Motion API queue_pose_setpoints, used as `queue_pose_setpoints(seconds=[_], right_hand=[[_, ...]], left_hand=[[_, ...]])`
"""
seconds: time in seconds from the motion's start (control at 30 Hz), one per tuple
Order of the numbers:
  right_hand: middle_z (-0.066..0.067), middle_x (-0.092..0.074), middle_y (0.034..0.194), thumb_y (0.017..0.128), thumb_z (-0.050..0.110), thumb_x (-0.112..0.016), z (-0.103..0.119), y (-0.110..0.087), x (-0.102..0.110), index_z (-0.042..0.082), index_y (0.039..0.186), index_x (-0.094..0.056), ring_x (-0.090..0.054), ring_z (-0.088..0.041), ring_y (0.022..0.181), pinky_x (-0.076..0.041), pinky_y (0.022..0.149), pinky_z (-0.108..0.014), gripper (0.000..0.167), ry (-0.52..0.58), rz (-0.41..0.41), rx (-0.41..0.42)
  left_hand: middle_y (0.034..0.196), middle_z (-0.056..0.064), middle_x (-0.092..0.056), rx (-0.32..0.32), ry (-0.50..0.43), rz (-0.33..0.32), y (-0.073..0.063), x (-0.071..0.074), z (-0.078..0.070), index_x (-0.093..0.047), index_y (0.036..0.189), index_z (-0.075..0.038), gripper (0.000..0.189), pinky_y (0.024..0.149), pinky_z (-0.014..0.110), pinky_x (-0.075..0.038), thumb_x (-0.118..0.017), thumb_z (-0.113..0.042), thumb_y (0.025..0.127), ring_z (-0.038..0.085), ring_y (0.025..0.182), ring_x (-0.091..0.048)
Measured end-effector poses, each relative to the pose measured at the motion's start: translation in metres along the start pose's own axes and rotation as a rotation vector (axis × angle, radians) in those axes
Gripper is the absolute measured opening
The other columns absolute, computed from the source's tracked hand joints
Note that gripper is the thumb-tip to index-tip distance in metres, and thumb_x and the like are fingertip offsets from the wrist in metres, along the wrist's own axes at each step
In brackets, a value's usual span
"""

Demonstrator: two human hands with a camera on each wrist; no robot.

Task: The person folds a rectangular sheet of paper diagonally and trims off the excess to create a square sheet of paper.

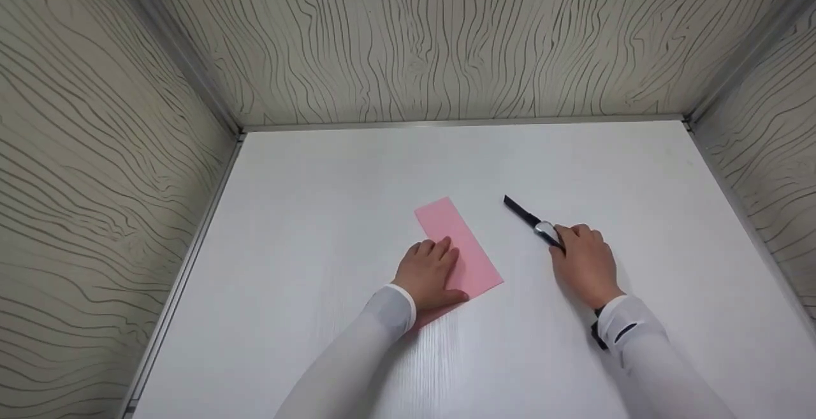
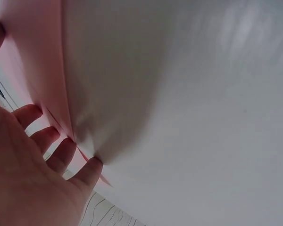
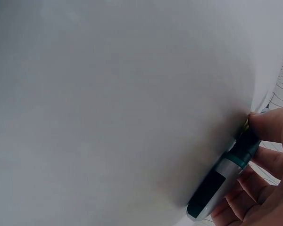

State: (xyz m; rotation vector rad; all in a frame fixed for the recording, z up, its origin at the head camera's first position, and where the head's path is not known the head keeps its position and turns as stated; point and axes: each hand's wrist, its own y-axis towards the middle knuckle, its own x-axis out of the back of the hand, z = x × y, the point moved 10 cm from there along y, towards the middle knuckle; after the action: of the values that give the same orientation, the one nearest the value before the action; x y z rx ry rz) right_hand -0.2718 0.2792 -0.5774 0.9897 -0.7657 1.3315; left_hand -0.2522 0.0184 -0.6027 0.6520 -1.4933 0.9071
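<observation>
A folded sheet of pink paper [image 1: 473, 256] lies slanted on the white table. My left hand [image 1: 428, 273] rests on its left part with fingers spread, the thumb near the lower edge. From the left wrist view, the fingertips touch the paper [image 2: 40, 52] along an edge that stands slightly off the table. To the right, my right hand [image 1: 585, 267] grips a utility knife [image 1: 547, 230] by its grey and black handle, thumb and fingers along its sides. Its long black blade [image 1: 519, 209] points up and left, apart from the paper. The handle's rear end [image 3: 212, 193] shows in the right wrist view.
The white tabletop [image 1: 331, 176] stretches around both hands. Wood-grain panels stand on the left [image 1: 76, 183], at the back [image 1: 408, 43] and on the right, with grey metal edging [image 1: 446, 124] where they meet the table.
</observation>
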Motion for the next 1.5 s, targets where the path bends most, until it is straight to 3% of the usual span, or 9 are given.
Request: queue_pose_setpoints(seconds=[0.37,0.77,1.0,1.3,1.5], right_hand=[[-0.028,-0.059,0.12,0.098,0.014,-0.066,0.002,0.0,-0.001,-0.006,0.136,-0.059,-0.052,-0.046,0.106,-0.044,0.085,-0.06,0.044,-0.007,0.006,-0.006],[-0.027,-0.058,0.121,0.098,0.014,-0.067,0.002,0.0,-0.001,-0.005,0.137,-0.059,-0.052,-0.045,0.108,-0.044,0.085,-0.06,0.044,-0.012,0.002,-0.013],[-0.027,-0.059,0.119,0.097,0.013,-0.067,0.002,-0.002,0.0,-0.005,0.136,-0.06,-0.052,-0.045,0.105,-0.044,0.082,-0.058,0.043,-0.009,-0.025,0.012],[-0.026,-0.06,0.117,0.096,0.012,-0.068,0.003,-0.003,0.0,-0.005,0.134,-0.061,-0.052,-0.044,0.103,-0.045,0.079,-0.059,0.042,-0.01,-0.018,0.028],[-0.026,-0.06,0.117,0.096,0.013,-0.068,0.006,-0.005,-0.001,-0.005,0.133,-0.062,-0.053,-0.044,0.102,-0.045,0.078,-0.058,0.042,-0.004,-0.015,0.035]], left_hand=[[0.159,0.003,-0.041,0.022,0.028,-0.045,0.002,-0.002,0.0,-0.043,0.154,-0.02,0.08,0.117,0.043,-0.033,-0.05,-0.073,0.094,0.024,0.14,-0.041],[0.164,0.004,-0.035,-0.003,0.004,0.066,0.0,0.007,-0.003,-0.039,0.159,-0.019,0.087,0.116,0.042,-0.036,-0.056,-0.067,0.089,0.027,0.143,-0.038],[0.159,0.006,-0.043,-0.022,0.061,0.03,0.003,0.011,-0.006,-0.045,0.154,-0.016,0.085,0.111,0.039,-0.041,-0.057,-0.068,0.088,0.026,0.134,-0.046],[0.16,0.008,-0.041,-0.034,0.06,0.018,0.002,0.009,-0.009,-0.043,0.156,-0.013,0.085,0.113,0.035,-0.038,-0.052,-0.068,0.091,0.027,0.136,-0.044],[0.158,0.008,-0.044,-0.038,0.064,-0.019,0.002,0.009,-0.008,-0.046,0.155,-0.014,0.075,0.108,0.033,-0.045,-0.05,-0.061,0.096,0.026,0.131,-0.048]])
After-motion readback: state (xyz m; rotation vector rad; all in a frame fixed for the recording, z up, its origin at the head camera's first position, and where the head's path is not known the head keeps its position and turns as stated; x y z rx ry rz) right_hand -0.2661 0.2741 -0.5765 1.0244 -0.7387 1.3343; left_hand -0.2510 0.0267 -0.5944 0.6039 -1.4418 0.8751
